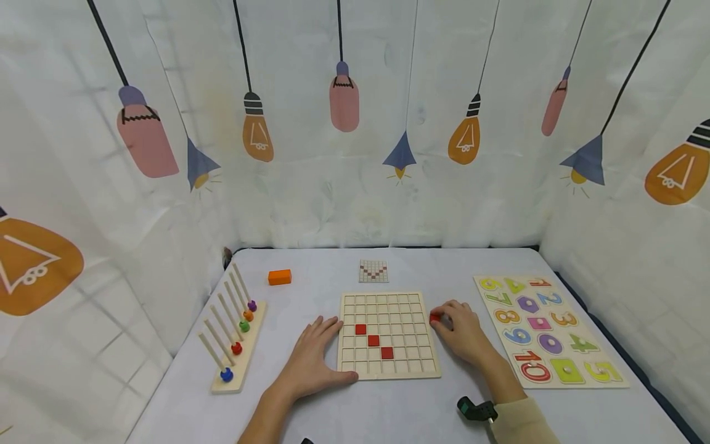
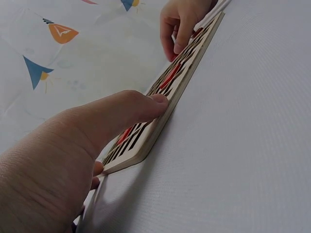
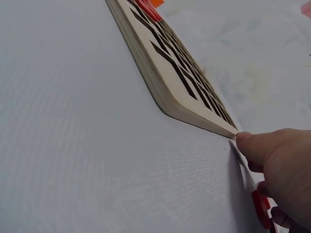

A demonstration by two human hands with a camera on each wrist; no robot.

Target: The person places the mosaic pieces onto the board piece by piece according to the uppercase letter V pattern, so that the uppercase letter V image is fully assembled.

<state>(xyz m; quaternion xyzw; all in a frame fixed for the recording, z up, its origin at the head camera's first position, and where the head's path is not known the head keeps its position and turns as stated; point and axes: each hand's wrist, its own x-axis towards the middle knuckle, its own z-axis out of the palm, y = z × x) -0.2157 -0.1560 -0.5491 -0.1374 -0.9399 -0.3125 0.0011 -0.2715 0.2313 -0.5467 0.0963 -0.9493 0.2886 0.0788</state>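
A pale wooden grid board (image 1: 389, 374) lies mid-table, with three red square tiles (image 1: 373, 340) set in its cells on a diagonal. My left hand (image 1: 313, 357) is spread round the board's near left corner; its thumb lies on the near rim and its fingers reach along the left side. At the right side, my right hand (image 1: 460, 330) has curled fingers with a red tile (image 1: 435, 318) at their tips. In the right wrist view this red piece (image 3: 261, 208) sits among the lower fingers, while the thumb touches the board's edge. Its full shape is hidden.
Behind the board lies a small pattern card (image 1: 373, 271), with an orange block (image 1: 280, 277) to its left. A wooden peg stand (image 1: 238, 370) with colored beads stands at left. At right lies a number puzzle board (image 1: 596, 383). Patterned cloth surrounds the white table.
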